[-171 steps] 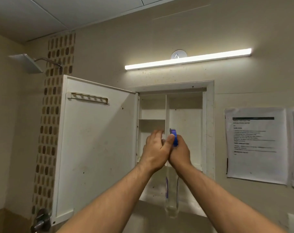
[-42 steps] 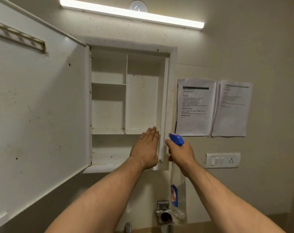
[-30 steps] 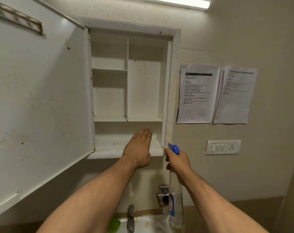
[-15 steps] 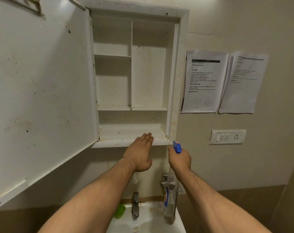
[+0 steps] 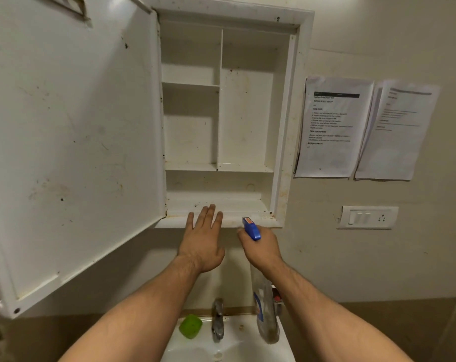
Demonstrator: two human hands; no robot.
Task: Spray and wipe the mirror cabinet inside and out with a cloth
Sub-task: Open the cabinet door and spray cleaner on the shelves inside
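The white mirror cabinet [image 5: 292, 121] hangs open on the wall, its shelves bare and stained. Its door [image 5: 72, 142] swings out to the left, showing the spotted inner face. My left hand [image 5: 203, 239] is flat with fingers apart, fingertips at the cabinet's bottom ledge, holding nothing. My right hand [image 5: 263, 246] grips the neck of a clear spray bottle [image 5: 264, 312] with a blue nozzle [image 5: 251, 228], just below the ledge's right part. No cloth is visible.
A white sink [image 5: 229, 346] with a chrome tap [image 5: 217, 320] sits below, a green object [image 5: 190, 326] on its left rim. Two printed sheets [image 5: 333, 126] and a switch plate [image 5: 367, 217] are on the wall to the right.
Both hands have dropped from inside the cabinet to its bottom ledge. The view has tilted down, bringing the sink, tap and green object into sight.
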